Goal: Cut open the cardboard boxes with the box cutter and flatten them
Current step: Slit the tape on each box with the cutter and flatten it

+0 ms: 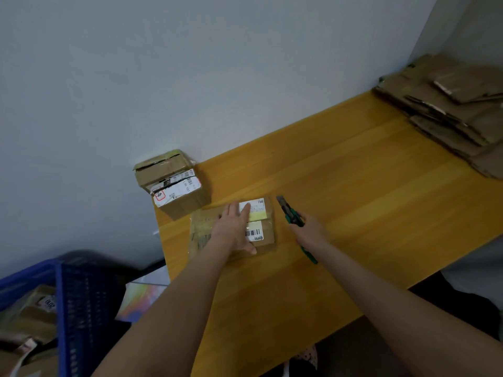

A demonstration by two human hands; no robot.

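A small cardboard box with white labels and yellow tape lies on the yellow wooden table. My left hand presses flat on its top, fingers straight. To the right of the box, my right hand grips a green box cutter with its blade out, pointing toward the wall and just clear of the box's right edge. A second, taller labelled box stands at the table's back left corner against the wall.
A pile of flattened cardboard lies at the table's far right corner. A blue plastic crate holding more boxes stands on the floor at the lower left. The grey wall runs along the table's back edge.
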